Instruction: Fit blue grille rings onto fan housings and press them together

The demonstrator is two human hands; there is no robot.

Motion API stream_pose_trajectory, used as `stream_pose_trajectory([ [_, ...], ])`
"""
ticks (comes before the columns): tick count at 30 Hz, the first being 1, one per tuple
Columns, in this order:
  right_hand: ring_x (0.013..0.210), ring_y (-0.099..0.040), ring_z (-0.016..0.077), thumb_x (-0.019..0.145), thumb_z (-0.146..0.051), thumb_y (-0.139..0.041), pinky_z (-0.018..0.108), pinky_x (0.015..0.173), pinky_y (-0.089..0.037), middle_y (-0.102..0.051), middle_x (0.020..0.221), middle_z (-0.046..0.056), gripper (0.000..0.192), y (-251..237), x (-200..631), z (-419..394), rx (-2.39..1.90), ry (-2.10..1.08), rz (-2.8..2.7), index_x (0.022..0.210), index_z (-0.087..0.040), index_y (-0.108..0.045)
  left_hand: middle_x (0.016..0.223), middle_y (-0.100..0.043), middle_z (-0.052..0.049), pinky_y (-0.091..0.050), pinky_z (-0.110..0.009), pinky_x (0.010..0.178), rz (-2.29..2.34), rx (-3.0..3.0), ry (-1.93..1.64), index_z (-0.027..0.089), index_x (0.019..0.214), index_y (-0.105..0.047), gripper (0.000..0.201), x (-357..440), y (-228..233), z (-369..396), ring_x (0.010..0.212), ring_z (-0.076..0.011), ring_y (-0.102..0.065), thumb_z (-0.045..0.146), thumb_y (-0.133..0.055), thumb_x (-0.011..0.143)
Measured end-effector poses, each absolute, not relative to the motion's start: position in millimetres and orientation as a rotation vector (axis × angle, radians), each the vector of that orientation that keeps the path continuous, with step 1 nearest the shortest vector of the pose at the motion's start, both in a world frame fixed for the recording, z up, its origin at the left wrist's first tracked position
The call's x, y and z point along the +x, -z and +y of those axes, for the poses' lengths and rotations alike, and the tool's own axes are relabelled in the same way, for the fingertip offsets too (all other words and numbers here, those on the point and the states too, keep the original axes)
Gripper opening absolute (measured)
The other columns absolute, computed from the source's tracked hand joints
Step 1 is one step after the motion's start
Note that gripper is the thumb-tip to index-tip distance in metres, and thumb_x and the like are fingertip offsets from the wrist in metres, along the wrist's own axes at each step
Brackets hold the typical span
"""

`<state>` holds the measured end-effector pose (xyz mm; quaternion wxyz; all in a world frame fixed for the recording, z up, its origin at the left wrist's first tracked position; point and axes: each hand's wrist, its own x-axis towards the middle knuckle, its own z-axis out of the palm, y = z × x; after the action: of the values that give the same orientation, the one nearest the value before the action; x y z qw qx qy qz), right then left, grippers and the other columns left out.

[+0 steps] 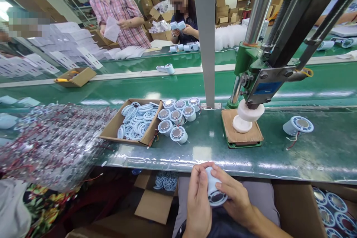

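My left hand (199, 199) and my right hand (235, 195) are both closed round a light blue cylindrical housing (213, 178), held over my lap in front of the bench edge. Its slotted ring end with a dark round centre tilts down toward me. Fingers cover part of its sides. On the bench beyond, several similar housings (178, 134) with silvery round centres stand in a cluster beside a cardboard box (145, 141) of light blue slotted rings (139, 121). Another housing (298, 125), with thin wires trailing from it, stands at the right.
A green hand press (267, 85) with white round pads stands on the bench (195, 156). A grey post (208, 44) rises beside it. Bagged wired parts (55, 145) lie left. Below, one open box (154, 206) holds rings, another (292, 208) housings. Two people work across the line.
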<state>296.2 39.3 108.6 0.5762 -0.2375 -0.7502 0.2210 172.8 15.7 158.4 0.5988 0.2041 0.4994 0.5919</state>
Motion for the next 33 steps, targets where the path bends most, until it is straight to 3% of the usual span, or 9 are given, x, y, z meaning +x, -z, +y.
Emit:
stream_pose_trajectory([
  [4, 0.135, -0.058, 0.0240, 0.090, 0.005, -0.060, 0.042, 0.110, -0.054, -0.065, 0.141, 0.011, 0.065, -112, 299, 43, -0.535, -0.550, -1.728, 0.145, -0.027, -0.049, 0.119, -0.067, -0.008, -0.051, -0.035, 0.096, 0.974, 0.399, -1.339, 0.022, 0.096, -0.063, 0.032, 170, -163, 11, 0.112, -0.0264, -0.063, 0.046, -0.079, 0.082],
  [8, 0.135, -0.059, 0.0223, 0.089, 0.006, -0.058, 0.038, 0.111, -0.054, -0.065, 0.142, 0.010, 0.066, -119, 300, 42, -0.558, -0.609, -1.714, 0.145, -0.027, -0.050, 0.124, -0.066, -0.009, -0.051, -0.035, 0.096, 1.020, 0.504, -1.427, 0.022, 0.096, -0.061, 0.040, 175, -160, 8, 0.110, -0.0274, -0.064, 0.044, -0.086, 0.075],
  [16, 0.136, -0.058, 0.0229, 0.091, 0.007, -0.052, 0.040, 0.112, -0.051, -0.069, 0.136, 0.013, 0.057, -110, 294, 37, -0.566, -0.440, -1.798, 0.140, -0.021, -0.055, 0.098, -0.070, -0.004, -0.053, -0.029, 0.084, 1.192, 0.434, -1.447, 0.021, 0.079, -0.055, 0.040, 181, -151, 16, 0.091, -0.0207, -0.066, 0.047, -0.085, 0.075],
  [21, 0.138, -0.055, 0.0217, 0.087, 0.010, -0.053, 0.039, 0.113, -0.050, -0.067, 0.140, 0.012, 0.064, -106, 293, 39, -0.572, -0.504, -1.752, 0.142, -0.023, -0.052, 0.105, -0.071, -0.007, -0.053, -0.033, 0.089, 1.151, 0.345, -1.389, 0.021, 0.089, -0.063, 0.047, 174, -160, 17, 0.103, -0.0246, -0.066, 0.061, -0.082, 0.074],
  [27, 0.136, -0.058, 0.0212, 0.090, 0.004, -0.057, 0.039, 0.112, -0.052, -0.065, 0.142, 0.011, 0.059, -114, 298, 42, -0.551, -0.618, -1.737, 0.141, -0.025, -0.052, 0.125, -0.066, -0.008, -0.048, -0.035, 0.102, 1.019, 0.479, -1.398, 0.022, 0.103, -0.067, 0.041, 172, -156, 5, 0.121, -0.0283, -0.060, 0.046, -0.085, 0.076],
  [33, 0.135, -0.059, 0.0232, 0.098, -0.007, -0.060, 0.041, 0.110, -0.055, -0.065, 0.141, 0.012, 0.049, -116, 300, 34, -0.504, -0.506, -1.701, 0.143, -0.024, -0.051, 0.124, -0.066, -0.009, -0.054, -0.032, 0.088, 1.029, 0.655, -1.524, 0.023, 0.100, -0.063, 0.044, 182, -160, -5, 0.105, -0.0250, -0.066, 0.053, -0.084, 0.076],
])
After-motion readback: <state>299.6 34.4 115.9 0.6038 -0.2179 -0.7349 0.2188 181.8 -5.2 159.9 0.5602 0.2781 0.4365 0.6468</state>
